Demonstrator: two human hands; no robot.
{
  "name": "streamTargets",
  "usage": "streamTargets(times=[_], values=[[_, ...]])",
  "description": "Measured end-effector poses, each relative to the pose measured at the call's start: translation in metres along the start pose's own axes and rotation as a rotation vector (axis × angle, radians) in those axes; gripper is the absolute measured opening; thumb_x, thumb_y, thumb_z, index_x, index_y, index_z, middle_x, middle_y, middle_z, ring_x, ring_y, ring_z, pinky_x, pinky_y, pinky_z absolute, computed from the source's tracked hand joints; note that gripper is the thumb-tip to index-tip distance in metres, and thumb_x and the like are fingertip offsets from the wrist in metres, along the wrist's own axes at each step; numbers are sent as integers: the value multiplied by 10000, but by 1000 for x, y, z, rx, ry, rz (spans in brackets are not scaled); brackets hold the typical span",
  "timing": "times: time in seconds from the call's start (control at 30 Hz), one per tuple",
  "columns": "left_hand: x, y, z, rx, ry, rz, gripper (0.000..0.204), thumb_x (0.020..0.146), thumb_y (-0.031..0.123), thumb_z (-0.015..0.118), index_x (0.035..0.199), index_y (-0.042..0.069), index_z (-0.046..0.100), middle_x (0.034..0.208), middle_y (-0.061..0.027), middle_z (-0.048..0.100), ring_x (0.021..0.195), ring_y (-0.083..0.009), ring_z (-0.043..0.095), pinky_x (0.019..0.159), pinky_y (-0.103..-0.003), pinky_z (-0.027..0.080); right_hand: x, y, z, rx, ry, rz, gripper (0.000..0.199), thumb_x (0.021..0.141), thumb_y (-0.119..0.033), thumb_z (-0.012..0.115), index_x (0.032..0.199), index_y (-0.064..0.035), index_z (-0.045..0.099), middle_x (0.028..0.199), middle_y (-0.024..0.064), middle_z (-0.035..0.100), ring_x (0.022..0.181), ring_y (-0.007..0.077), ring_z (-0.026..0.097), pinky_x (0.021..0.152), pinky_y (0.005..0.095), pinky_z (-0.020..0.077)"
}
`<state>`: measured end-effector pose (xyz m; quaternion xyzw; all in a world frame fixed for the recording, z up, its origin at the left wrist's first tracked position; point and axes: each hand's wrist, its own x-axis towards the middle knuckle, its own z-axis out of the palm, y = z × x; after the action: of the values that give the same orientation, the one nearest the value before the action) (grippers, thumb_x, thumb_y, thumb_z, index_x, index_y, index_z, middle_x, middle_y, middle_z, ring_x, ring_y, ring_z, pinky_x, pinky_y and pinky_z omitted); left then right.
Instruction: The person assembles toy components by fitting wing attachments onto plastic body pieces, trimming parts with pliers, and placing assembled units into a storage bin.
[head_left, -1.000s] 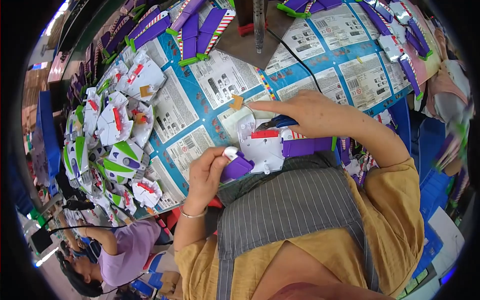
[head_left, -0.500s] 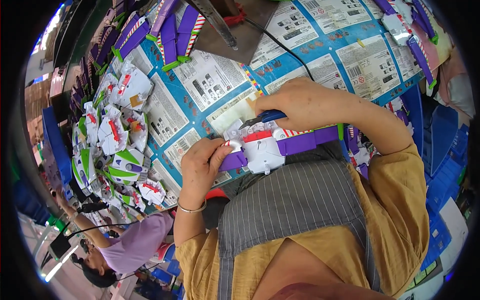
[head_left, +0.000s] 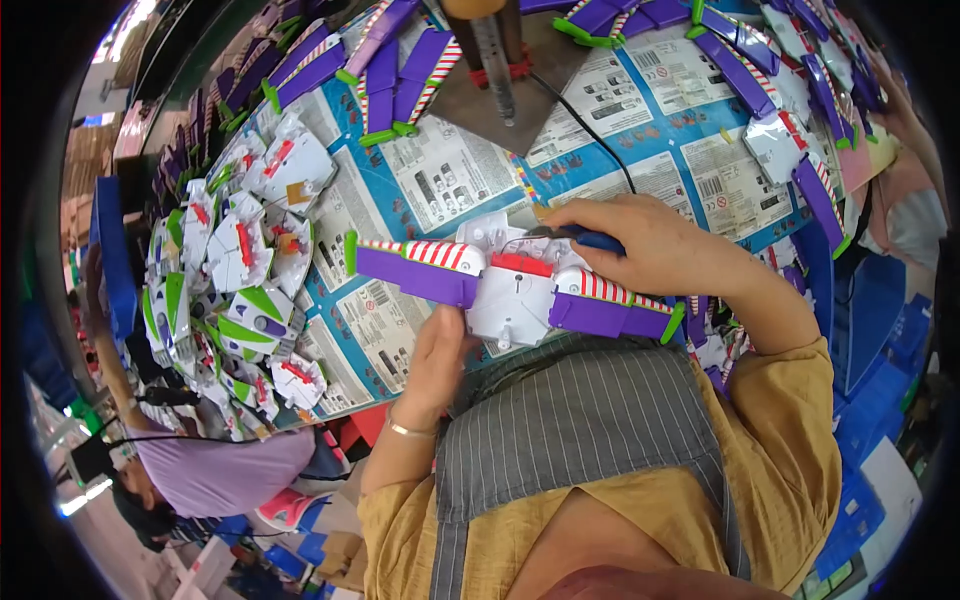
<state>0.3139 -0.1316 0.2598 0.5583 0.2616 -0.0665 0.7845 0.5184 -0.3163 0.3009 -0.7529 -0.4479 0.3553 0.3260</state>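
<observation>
A toy wing pack lies at the table's front edge, with a white body (head_left: 510, 303), a red strip and purple wings with striped edges and green tips. Both wings now stretch out sideways. My right hand (head_left: 645, 235) is closed around a blue-handled pair of cutters (head_left: 598, 241), held over the pack's upper right part; their jaws are mostly hidden behind the fingers. Just below the left wing (head_left: 415, 280) is my left hand (head_left: 437, 350), close to the white body. Motion smears its fingers, and whether they touch the pack is unclear.
A heap of white and green toy parts (head_left: 240, 270) covers the table's left side. Purple wings (head_left: 400, 85) lie along the back. A metal post (head_left: 492, 75) stands on a plate with a black cable (head_left: 590, 115). Co-workers sit left and right; blue bins (head_left: 865, 330) stand at right.
The left wing has swung out fully, its green tip now visible. My left hand has let go of that wing and dropped lower. The cutters have shifted right with my right hand.
</observation>
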Motion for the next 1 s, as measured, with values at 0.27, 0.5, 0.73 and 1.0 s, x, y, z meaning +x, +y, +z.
streamTargets(times=[0.27,0.5,0.73,1.0], values=[[18,-14,37,-558,72,-8,390,907,250,508,1241,61,437,1211,-77,516,1138,-239,500,984,-435,386,8,-13,-12,-742,74,-200,216,733,-118,579,943,-70,577,792,104,601,801,255,594,724,372,423],[22,-12,38,-491,79,-21,399,883,226,547,1230,60,442,1199,-67,518,1133,-218,497,990,-418,376,20,-26,-11,-957,96,-240,137,690,-92,574,821,-61,547,798,66,546,826,205,545,730,332,403],[26,-1,37,-518,124,-42,373,883,223,564,1208,65,471,1169,-64,544,1107,-205,518,957,-386,414,27,-19,-25,-818,-1,-305,94,721,-117,567,786,-60,605,626,58,609,646,223,620,651,341,442],[67,25,35,-673,137,-61,358,908,278,544,1188,58,512,1158,-97,580,1064,-249,566,929,-406,452,47,14,-27,-719,58,-131,148,710,-73,551,847,-53,605,672,142,622,681,302,635,607,410,480]])
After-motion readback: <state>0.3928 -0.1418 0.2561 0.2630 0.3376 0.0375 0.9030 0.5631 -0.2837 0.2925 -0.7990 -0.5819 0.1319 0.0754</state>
